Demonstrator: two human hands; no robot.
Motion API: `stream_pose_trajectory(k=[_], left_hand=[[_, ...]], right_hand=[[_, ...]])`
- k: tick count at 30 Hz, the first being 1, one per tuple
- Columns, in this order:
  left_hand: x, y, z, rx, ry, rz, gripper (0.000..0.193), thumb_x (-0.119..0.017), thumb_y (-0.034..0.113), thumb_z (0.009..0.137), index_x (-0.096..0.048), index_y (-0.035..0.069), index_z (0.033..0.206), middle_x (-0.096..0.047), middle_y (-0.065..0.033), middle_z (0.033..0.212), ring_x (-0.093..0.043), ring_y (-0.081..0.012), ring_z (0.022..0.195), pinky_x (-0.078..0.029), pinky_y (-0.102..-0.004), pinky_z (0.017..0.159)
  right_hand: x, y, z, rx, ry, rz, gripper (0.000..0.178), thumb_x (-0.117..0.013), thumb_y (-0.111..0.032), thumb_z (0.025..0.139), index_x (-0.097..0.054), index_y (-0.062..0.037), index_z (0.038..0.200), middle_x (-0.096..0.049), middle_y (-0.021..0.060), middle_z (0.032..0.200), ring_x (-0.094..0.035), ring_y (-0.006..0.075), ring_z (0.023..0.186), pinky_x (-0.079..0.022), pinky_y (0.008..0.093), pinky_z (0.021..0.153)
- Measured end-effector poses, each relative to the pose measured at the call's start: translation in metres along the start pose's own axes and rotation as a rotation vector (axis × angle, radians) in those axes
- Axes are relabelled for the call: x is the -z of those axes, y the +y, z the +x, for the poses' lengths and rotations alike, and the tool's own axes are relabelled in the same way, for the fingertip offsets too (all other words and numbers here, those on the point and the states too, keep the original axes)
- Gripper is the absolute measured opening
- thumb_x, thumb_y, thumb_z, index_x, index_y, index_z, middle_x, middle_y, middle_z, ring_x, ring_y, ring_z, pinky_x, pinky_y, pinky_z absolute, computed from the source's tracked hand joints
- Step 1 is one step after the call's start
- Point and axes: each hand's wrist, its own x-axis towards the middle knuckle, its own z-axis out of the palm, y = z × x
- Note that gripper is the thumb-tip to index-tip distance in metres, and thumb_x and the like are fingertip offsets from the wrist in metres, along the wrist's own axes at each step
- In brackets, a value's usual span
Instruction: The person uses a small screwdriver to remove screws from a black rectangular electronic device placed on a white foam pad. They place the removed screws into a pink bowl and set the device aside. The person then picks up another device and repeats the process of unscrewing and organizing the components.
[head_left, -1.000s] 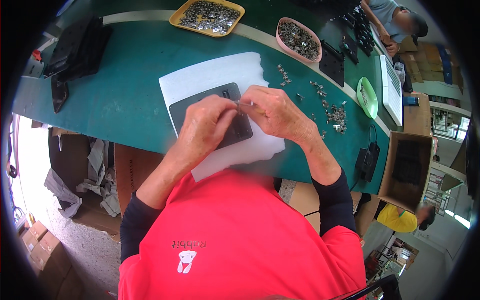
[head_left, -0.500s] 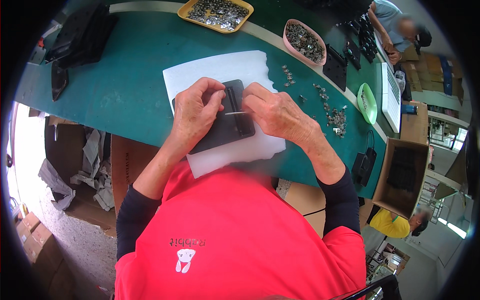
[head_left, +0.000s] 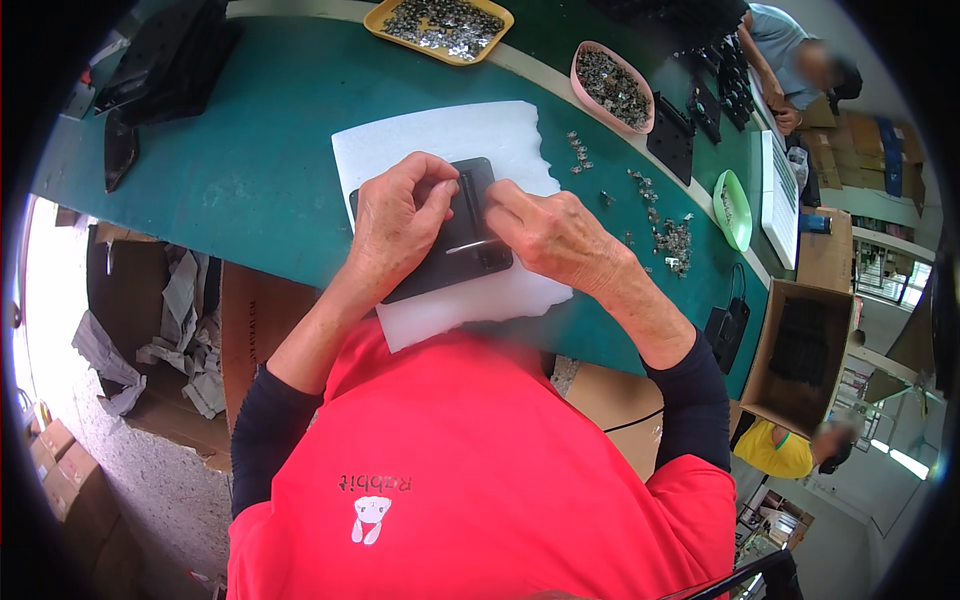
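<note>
A black rectangular plate (head_left: 440, 272) with a long raised slot lies on a white foam sheet (head_left: 400, 138) in front of me. My left hand (head_left: 395, 225) rests over the plate's left side, thumb and forefinger pinched beside the slot; whatever they hold is too small or hidden. My right hand (head_left: 555, 232) is closed at the plate's right edge. Out of its fingers a thin metal tool (head_left: 468, 245) points left across the slot; its handle is hidden, so its kind does not show.
Small metal clips (head_left: 674, 243) lie loose at right on the green table (head_left: 270, 170). Metal parts fill a yellow tray (head_left: 503, 42), a pink bowl (head_left: 650, 118) and a green bowl (head_left: 733, 210). Black parts (head_left: 170, 60) are stacked far left. Another person (head_left: 785, 50) sits far right.
The metal tool's tip has shifted slightly down along the slot and is tilted more. Both hands stay over the plate, the left still pinched; the whole view has drifted slightly.
</note>
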Motion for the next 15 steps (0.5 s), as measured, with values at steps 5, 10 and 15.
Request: stream_pose_trajectory(k=[5,10,15], left_hand=[[0.000,-0.002,0.000,0.013,0.015,-0.037,0.010,-0.060,0.008,0.094,-0.063,0.003,0.103,-0.069,-0.0033,0.087,-0.064,-0.0066,0.071,-0.050,-0.0201,0.056],[0.001,-0.001,0.000,0.033,0.020,-0.117,0.010,-0.060,0.008,0.095,-0.063,0.002,0.102,-0.069,-0.0031,0.087,-0.063,-0.0061,0.071,-0.049,-0.0192,0.055],[0.002,-0.003,0.002,0.010,0.049,-0.169,0.011,-0.061,0.008,0.094,-0.062,0.001,0.102,-0.066,-0.0015,0.081,-0.061,-0.0047,0.067,-0.047,-0.0189,0.053]], right_hand=[[0.008,-0.008,0.008,-0.155,-0.032,0.080,0.007,-0.063,-0.003,0.077,-0.058,-0.0027,0.083,-0.054,0.0109,0.093,-0.064,0.0300,0.072,-0.054,0.0395,0.058],[-0.004,0.002,0.012,-0.302,0.079,0.343,0.008,-0.064,-0.008,0.079,-0.063,-0.0013,0.083,-0.059,0.0139,0.090,-0.063,0.0376,0.076,-0.052,0.0450,0.067],[0.003,0.004,0.017,-0.635,-0.029,0.594,0.016,-0.067,-0.011,0.073,-0.064,-0.0002,0.083,-0.066,0.0180,0.083,-0.065,0.0350,0.076,-0.051,0.0395,0.070]])
